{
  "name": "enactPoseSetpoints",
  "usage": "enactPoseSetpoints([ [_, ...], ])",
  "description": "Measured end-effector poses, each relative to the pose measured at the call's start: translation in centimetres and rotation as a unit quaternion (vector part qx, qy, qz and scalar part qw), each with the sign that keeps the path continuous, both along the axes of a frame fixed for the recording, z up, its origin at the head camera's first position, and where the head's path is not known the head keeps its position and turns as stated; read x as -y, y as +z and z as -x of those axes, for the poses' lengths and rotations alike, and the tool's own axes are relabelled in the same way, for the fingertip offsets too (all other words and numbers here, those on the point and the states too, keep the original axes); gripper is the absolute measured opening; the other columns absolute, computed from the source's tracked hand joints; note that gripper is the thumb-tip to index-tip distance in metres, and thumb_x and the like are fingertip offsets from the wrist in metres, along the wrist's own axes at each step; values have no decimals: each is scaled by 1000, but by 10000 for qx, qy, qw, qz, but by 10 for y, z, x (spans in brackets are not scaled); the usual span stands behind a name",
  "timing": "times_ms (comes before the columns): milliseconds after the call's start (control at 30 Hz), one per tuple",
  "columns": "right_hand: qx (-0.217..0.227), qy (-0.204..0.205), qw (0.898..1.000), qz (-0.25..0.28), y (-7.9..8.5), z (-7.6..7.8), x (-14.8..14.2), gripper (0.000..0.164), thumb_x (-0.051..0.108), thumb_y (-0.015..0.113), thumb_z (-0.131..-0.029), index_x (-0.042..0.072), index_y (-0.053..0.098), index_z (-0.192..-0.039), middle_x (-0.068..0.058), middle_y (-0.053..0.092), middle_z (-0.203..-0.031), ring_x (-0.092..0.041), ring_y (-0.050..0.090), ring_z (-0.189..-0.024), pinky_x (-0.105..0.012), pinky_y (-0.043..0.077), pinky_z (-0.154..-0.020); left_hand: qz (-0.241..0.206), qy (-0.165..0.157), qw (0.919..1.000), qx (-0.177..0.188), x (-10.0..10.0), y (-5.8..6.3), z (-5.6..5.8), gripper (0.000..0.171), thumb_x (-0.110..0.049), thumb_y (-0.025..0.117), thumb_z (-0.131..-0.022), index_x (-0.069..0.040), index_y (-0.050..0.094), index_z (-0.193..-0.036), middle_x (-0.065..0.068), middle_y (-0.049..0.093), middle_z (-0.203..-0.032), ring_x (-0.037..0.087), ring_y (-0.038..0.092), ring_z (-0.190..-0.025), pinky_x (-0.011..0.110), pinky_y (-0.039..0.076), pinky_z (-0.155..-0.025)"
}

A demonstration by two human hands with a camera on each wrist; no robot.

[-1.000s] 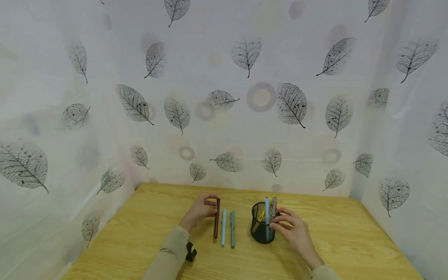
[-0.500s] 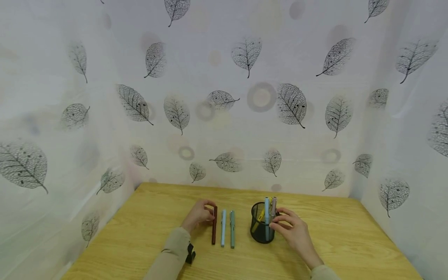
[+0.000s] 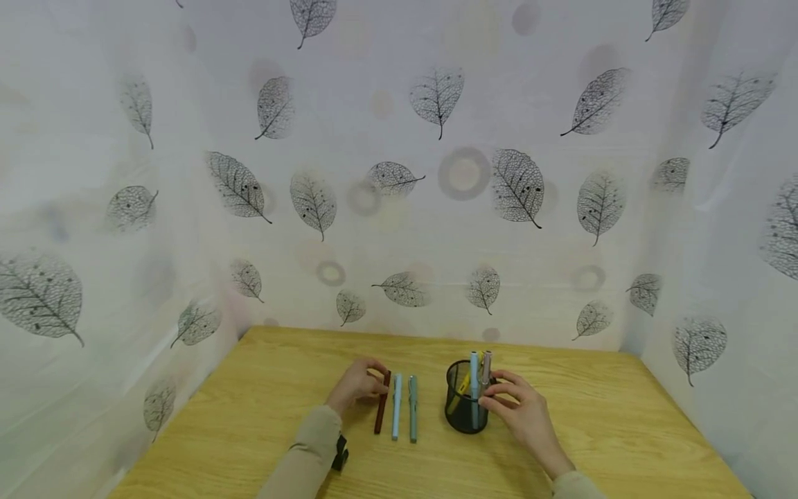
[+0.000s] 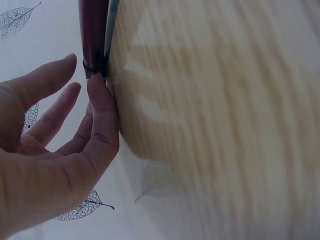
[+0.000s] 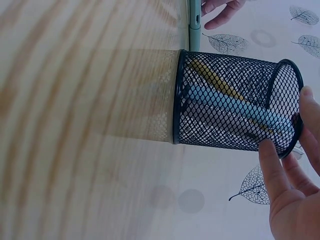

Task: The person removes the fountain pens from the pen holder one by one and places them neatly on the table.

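My left hand is at the far end of a dark red pen lying slightly aslant on the table. In the left wrist view a fingertip touches the pen's end, while the thumb stands apart from it. A light blue pen and a green pen lie alongside to the right. My right hand holds a black mesh pen holder by its rim, thumb and fingers spread around it. Inside stand a yellow pen, another light blue pen and a greyish-pink pen.
The wooden table ends at the back against a pale curtain printed with leaves, which also hangs on both sides. A black strap piece sits at my left wrist.
My left hand lowered the dark red pen onto the table left of the light blue one. Its far end then swung right, toward that pen. My right hand stayed at the pen holder.
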State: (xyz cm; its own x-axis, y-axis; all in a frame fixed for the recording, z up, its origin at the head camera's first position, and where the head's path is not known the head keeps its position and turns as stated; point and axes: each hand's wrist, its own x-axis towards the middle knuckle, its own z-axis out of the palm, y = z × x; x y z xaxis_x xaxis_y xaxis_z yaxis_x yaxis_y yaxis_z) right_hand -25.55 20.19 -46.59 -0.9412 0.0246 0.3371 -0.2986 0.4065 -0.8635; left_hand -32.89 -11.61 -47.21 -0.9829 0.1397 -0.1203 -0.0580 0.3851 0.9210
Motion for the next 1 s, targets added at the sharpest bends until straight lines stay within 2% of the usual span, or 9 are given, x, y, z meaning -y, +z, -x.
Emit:
enactPoseSetpoints([
  [167,2,-7,10000,-27,-1,1,0,11,13,80,-80,8,74,-87,-15,58,-134,-39,58,-119,-31,59,-83,107,-46,9999,-34,-1,3,-2,27,13,69,-79,4,66,-105,12,64,-84,18,61,-70,27,55,-59],
  [467,6,-45,10000,-29,0,0,1,10,11,80,-79,8,74,-86,-15,58,-133,-39,58,-119,-31,59,-83,326,-87,9993,132,-3,0,0,24,10,72,-79,5,70,-102,15,67,-97,18,61,-74,31,56,-64],
  [733,25,-49,10000,-4,1,-1,2,10,9,80,-79,7,74,-86,-15,58,-133,-39,58,-119,-31,59,-83,340,-77,9994,66,0,1,-1,23,8,73,-79,6,67,-101,16,65,-104,19,61,-76,33,57,-66],
  [1000,27,-44,10000,-5,1,-1,1,10,9,80,-79,7,74,-87,-16,58,-134,-40,57,-120,-32,59,-83,269,39,9996,36,5,2,-1,24,7,72,-80,5,61,-101,13,65,-89,21,63,-72,33,56,-64],
])
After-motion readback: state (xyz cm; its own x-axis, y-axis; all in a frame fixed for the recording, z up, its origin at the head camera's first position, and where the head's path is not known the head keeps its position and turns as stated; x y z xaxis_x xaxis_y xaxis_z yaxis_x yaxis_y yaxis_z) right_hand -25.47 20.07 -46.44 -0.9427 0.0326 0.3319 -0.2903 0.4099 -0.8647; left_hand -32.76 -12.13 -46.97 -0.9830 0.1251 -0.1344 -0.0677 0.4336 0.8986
